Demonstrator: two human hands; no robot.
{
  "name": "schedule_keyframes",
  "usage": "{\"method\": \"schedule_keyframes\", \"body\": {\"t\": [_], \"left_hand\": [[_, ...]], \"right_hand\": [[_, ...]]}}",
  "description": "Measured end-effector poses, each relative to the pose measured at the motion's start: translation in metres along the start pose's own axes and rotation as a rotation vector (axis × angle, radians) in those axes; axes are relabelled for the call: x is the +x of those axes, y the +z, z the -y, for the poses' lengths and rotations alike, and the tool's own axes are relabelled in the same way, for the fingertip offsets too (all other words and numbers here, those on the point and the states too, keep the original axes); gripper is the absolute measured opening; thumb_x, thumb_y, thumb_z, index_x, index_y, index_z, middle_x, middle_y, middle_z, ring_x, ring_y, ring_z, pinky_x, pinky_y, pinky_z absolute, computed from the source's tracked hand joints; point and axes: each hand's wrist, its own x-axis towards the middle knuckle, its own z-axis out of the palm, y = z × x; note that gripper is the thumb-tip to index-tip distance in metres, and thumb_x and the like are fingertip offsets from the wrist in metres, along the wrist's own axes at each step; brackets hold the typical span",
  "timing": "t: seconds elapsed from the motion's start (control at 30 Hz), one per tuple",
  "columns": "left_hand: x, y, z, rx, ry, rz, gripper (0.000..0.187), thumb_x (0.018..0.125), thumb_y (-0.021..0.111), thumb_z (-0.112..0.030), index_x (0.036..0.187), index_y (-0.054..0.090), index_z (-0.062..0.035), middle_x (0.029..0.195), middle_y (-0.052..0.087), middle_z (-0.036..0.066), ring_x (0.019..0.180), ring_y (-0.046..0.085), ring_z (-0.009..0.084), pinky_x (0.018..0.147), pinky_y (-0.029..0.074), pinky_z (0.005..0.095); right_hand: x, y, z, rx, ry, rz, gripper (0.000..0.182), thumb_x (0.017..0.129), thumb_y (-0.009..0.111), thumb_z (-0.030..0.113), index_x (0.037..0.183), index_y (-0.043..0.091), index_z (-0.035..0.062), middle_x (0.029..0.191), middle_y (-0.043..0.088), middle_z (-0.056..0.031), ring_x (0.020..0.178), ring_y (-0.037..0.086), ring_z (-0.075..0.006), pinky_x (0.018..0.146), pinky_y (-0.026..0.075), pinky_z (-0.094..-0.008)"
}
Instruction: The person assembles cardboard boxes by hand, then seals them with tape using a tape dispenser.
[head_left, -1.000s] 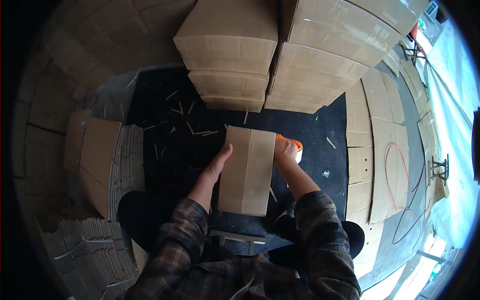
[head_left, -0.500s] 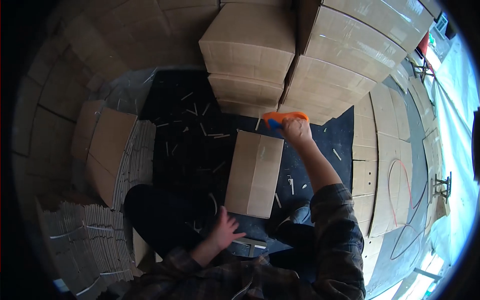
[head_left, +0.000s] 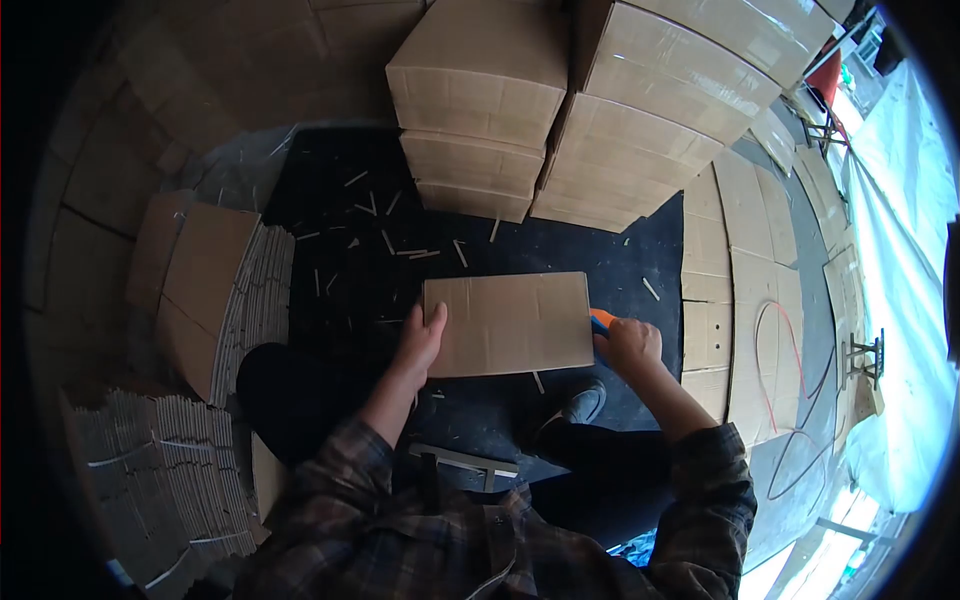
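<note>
Now your box (head_left: 510, 323) lies crosswise on the mat (head_left: 620, 250), turned from lengthwise. Left hand (head_left: 420, 340) is back, flat on its 9 o'clock edge; right hand (head_left: 630, 345) grips the tape gun (head_left: 601, 319) at 3 o'clock (end seam next, likely).

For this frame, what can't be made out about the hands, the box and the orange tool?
Head view only:
- Orange tool: mostly hidden behind the cardboard box and the right hand; only a tip shows, so its type is unclear.
- Right hand: its palm side faces away, so the grip is unseen.
- Left hand: fingertips rest on the box's left edge; whether the fingers wrap under cannot be told.
- Box: underside hidden; any tape on the seam is too faint to tell.
</note>
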Motion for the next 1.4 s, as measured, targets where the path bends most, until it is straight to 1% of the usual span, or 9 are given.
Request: {"method": "schedule_keyframes", "body": {"t": [0.33,0.53,0.63,0.7,0.8,0.9,1.0,1.23,1.4], "left_hand": [[0.058,-0.004,0.009,0.450,0.146,-0.184,0.047,0.099,0.044,-0.038,0.136,0.047,-0.0086,0.127,0.057,0.020,0.117,0.055,0.0361,0.098,0.044,0.0436],[0.070,-0.006,0.026,0.373,0.145,-0.238,0.045,0.101,0.039,-0.037,0.132,0.051,-0.0069,0.126,0.057,0.019,0.117,0.054,0.0362,0.098,0.044,0.0431],[0.057,-0.010,0.011,0.361,0.191,-0.252,0.042,0.101,0.041,-0.034,0.130,0.053,-0.0063,0.126,0.055,0.019,0.117,0.054,0.0348,0.098,0.044,0.0424],[0.030,-0.006,-0.006,0.580,0.631,-0.494,0.038,0.101,0.043,-0.032,0.126,0.056,-0.0064,0.127,0.054,0.016,0.115,0.056,0.0299,0.097,0.046,0.0413],[-0.015,0.008,-0.039,-0.089,0.331,-0.087,0.039,0.102,0.043,-0.037,0.124,0.059,-0.0085,0.119,0.061,0.007,0.106,0.055,0.0194,0.091,0.046,0.0341],[-0.052,0.007,-0.064,-0.383,-0.111,0.173,0.049,0.100,0.041,-0.049,0.125,0.059,-0.0112,0.116,0.063,0.004,0.104,0.056,0.0161,0.086,0.044,0.0319],[-0.062,0.011,-0.063,-0.481,-0.260,0.343,0.057,0.098,0.038,-0.058,0.124,0.060,-0.0115,0.116,0.063,0.003,0.102,0.056,0.0136,0.083,0.043,0.0326],[-0.073,0.015,-0.067,-0.486,-0.158,0.368,0.060,0.098,0.035,-0.058,0.123,0.058,-0.0079,0.118,0.061,0.006,0.110,0.055,0.0174,0.092,0.042,0.0420],[-0.054,0.017,-0.040,-0.854,-0.351,0.371,0.038,0.095,0.056,-0.046,0.111,0.062,-0.0126,0.111,0.063,0.006,0.107,0.056,0.0164,0.090,0.041,0.0414]], "right_hand": [[0.010,0.030,0.000,0.065,0.139,0.146,0.042,0.088,0.058,0.049,0.098,0.071,0.0097,0.091,0.071,-0.0095,0.090,0.069,-0.0239,0.079,0.053,-0.0360],[-0.007,-0.025,-0.035,0.202,0.239,-0.188,0.043,0.084,0.063,0.048,0.089,0.071,0.0065,0.083,0.071,-0.0128,0.082,0.070,-0.0295,0.073,0.054,-0.0380],[-0.028,-0.039,-0.032,0.565,0.067,-0.279,0.041,0.084,0.069,0.040,0.087,0.069,-0.0008,0.071,0.066,-0.0112,0.066,0.066,-0.0213,0.063,0.052,-0.0330],[-0.042,-0.046,-0.021,0.970,-0.119,-0.266,0.043,0.084,0.075,0.036,0.084,0.065,-0.0059,0.065,0.057,-0.0030,0.064,0.055,-0.0075,0.055,0.045,-0.0244],[-0.053,-0.056,0.001,1.203,-0.315,-0.035,0.045,0.082,0.076,0.040,0.082,0.064,-0.0031,0.067,0.053,0.0007,0.065,0.049,-0.0047,0.054,0.039,-0.0225],[-0.047,-0.049,0.011,1.257,-0.377,0.051,0.045,0.081,0.076,0.043,0.079,0.066,-0.0010,0.063,0.051,0.0006,0.063,0.045,-0.0053,0.055,0.036,-0.0245],[-0.046,-0.055,0.018,1.223,-0.409,0.113,0.044,0.081,0.076,0.043,0.081,0.067,-0.0006,0.064,0.052,0.0002,0.063,0.047,-0.0063,0.055,0.037,-0.0243],[-0.027,-0.051,0.031,1.136,-0.395,0.234,0.054,0.080,0.074,0.048,0.095,0.070,-0.0037,0.076,0.066,-0.0099,0.070,0.062,-0.0147,0.067,0.049,-0.0273],[-0.019,-0.053,0.040,1.001,-0.372,0.281,0.056,0.081,0.074,0.048,0.098,0.069,-0.0055,0.082,0.069,-0.0136,0.074,0.066,-0.0200,0.073,0.052,-0.0297]]}}
